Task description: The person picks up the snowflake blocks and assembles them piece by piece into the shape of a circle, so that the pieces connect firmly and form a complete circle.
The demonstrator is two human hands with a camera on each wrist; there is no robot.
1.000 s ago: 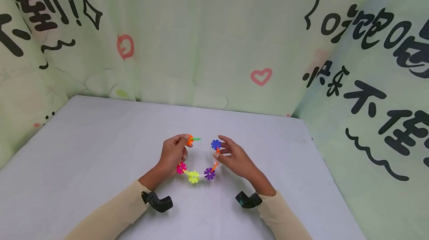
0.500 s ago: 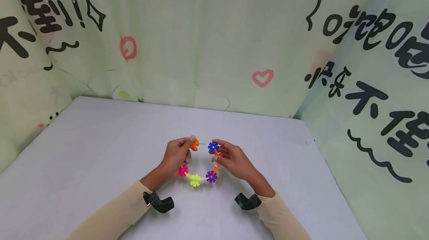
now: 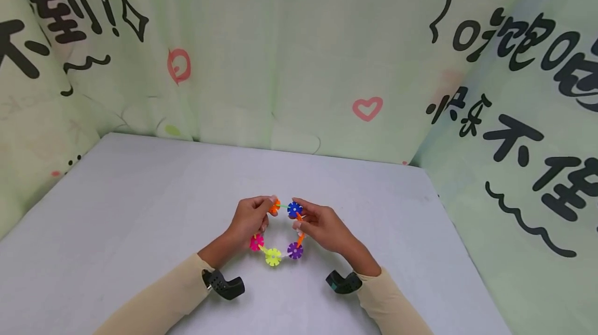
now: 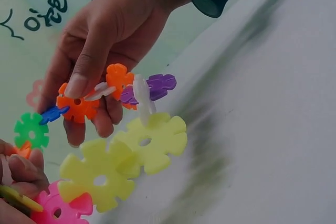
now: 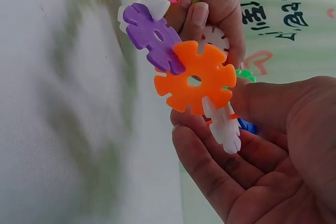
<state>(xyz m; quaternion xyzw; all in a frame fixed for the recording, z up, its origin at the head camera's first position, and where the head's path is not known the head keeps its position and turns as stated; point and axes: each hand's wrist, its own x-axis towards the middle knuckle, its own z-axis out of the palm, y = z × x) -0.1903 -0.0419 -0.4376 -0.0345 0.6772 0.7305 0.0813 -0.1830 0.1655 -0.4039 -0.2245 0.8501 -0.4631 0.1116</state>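
A chain of flower-shaped plastic interlocking discs hangs in a loop between my hands, with a yellow disc (image 3: pixel 273 257) and a purple disc (image 3: pixel 295 250) at its low side. My left hand (image 3: pixel 252 218) pinches an orange disc (image 3: pixel 275 206) at one end, from which a green disc (image 4: pixel 31 131) sticks out. My right hand (image 3: pixel 324 226) holds the other end, its thumb on an orange disc (image 4: pixel 79 106) beside the blue disc (image 3: pixel 294 209). Green and blue meet edge to edge; whether they interlock I cannot tell. A pink disc (image 3: pixel 256 242) hangs below my left fingers.
The loop is held above a white-covered table (image 3: pixel 163 210). Pale green curtains (image 3: pixel 308 54) with black lettering stand behind the table and at its sides. A black wrist device (image 3: pixel 224 285) sits on each forearm.
Both hands have drawn together. The gap between the green disc and the blue disc has narrowed until they meet, and the loop has shifted slightly toward me.
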